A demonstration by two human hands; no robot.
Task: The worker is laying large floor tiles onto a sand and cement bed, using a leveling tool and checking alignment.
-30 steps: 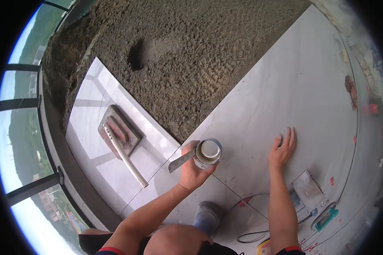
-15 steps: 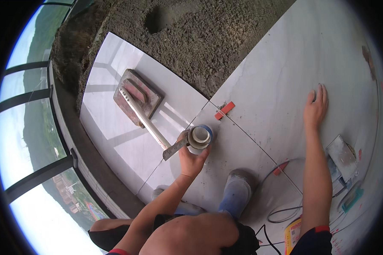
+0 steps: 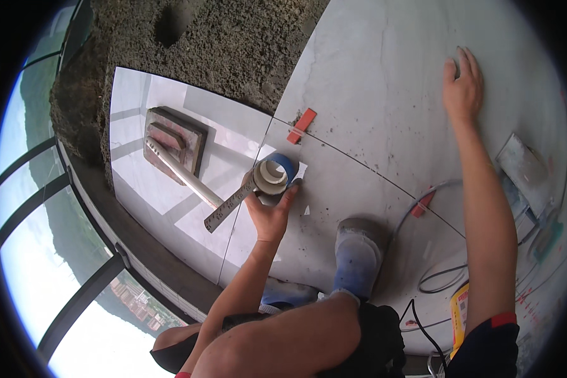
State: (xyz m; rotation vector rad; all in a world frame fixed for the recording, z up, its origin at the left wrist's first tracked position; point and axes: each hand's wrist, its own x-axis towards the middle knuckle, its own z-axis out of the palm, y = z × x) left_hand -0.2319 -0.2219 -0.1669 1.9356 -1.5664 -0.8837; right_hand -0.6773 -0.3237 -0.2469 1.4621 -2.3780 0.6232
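In my left hand (image 3: pixel 268 211) is a hollow blue-and-white ring (image 3: pixel 276 174), gripped between thumb and fingers. A grey strip (image 3: pixel 229 206) with dark markings slants from it toward the lower left; how the two join is hidden behind my fingers. Beyond that hand, a square block-like tool (image 3: pixel 192 135) with a stepped reddish top lies on a glossy tile. A pale rod (image 3: pixel 179 167) crosses it, its near end reaching the marked strip. My right hand (image 3: pixel 464 91) rests palm down on the large grey tile (image 3: pixel 384 75), fingers stretched and holding nothing.
Red wedges (image 3: pixel 301 126) (image 3: pixel 423 203) sit at the tile joints. Rough mortar (image 3: pixel 233 50) borders the tiles. A dusty trowel-like plate (image 3: pixel 524 165), cables (image 3: pixel 425 283) and a yellow package (image 3: pixel 458 312) lie right. My boot (image 3: pixel 357 258) stands on tile; railed glazing is left.
The view has turned, shifting the tiles and tools left and upward. More of the marked strip shows beside my left hand, which still grips the ring. My right hand stays flat on the tile.
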